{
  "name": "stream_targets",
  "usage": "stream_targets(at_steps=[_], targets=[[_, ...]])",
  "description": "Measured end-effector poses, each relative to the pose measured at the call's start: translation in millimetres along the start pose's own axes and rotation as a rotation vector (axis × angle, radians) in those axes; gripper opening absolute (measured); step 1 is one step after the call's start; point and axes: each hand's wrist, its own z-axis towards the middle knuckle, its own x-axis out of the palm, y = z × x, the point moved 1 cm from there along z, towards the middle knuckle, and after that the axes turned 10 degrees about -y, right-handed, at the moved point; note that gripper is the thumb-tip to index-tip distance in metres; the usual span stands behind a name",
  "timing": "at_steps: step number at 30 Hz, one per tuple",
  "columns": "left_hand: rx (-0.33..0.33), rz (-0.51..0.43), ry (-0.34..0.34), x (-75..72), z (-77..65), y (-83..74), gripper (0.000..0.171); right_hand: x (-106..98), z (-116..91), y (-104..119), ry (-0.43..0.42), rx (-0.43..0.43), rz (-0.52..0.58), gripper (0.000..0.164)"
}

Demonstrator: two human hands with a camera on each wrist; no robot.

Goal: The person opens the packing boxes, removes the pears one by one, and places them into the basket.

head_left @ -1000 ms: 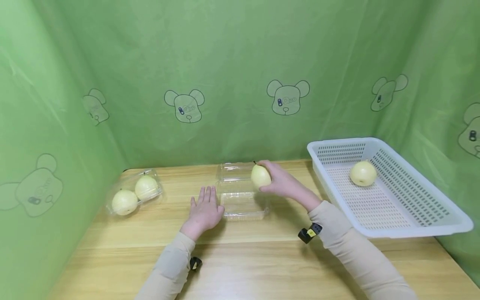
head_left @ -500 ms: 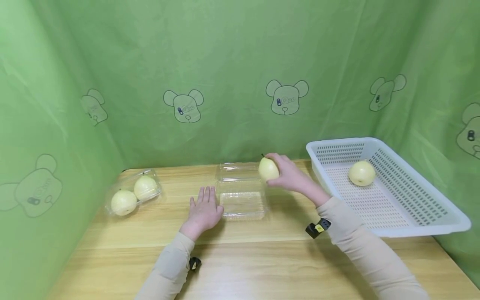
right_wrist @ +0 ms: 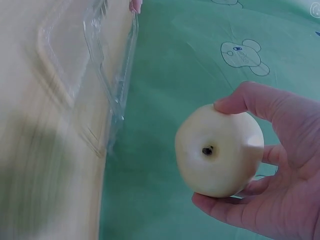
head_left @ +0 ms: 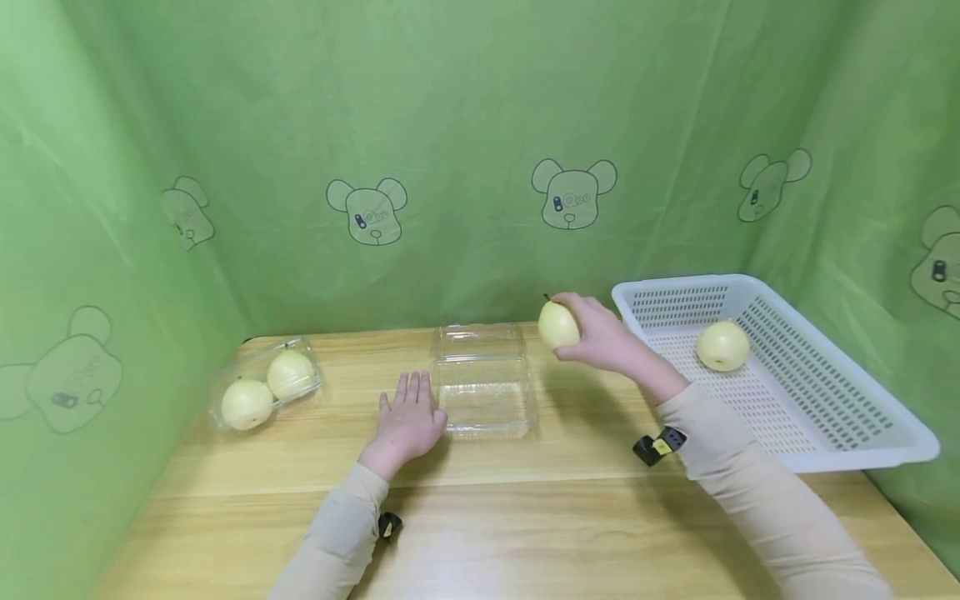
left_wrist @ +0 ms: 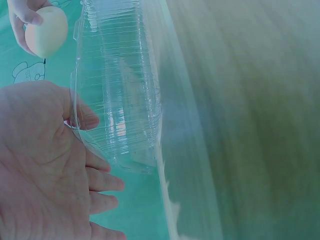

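A pale yellow pear (head_left: pixel 558 325) with a dark stem is gripped by my right hand (head_left: pixel 600 337), raised above the table between the clear box and the basket. In the right wrist view the thumb and fingers curl round the pear (right_wrist: pixel 217 152), whose bottom end faces the camera. My left hand (head_left: pixel 408 421) has its fingers straight, at the left side of an open clear plastic clamshell box (head_left: pixel 483 408) with its lid (head_left: pixel 480 342) folded back. The left wrist view shows the thumb right at the rim of the box (left_wrist: pixel 117 95).
At the back right a white perforated basket (head_left: pixel 862 458) holds one pear (head_left: pixel 723 346). A clear box (head_left: pixel 307 354) at the far left contains two pears (head_left: pixel 247 404). Green cloth (head_left: pixel 465 275) hangs behind the wooden table (head_left: pixel 510 533) and along both sides.
My right hand has carried the pear up and to the right, from over the clear box towards the basket. The left hand has stayed at the box.
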Motion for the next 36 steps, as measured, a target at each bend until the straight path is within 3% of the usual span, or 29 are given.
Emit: stream_targets(at_steps=[14,36], targets=[[0.000,-0.008,0.005,-0.6,0.1,-0.2,0.070,-30,3,-17,-0.024,0.003,0.023,0.082],[0.009,-0.016,-0.004,0.4,-0.4,0.4,0.070,-65,-3,-53,-0.034,0.103,-0.059,0.086]])
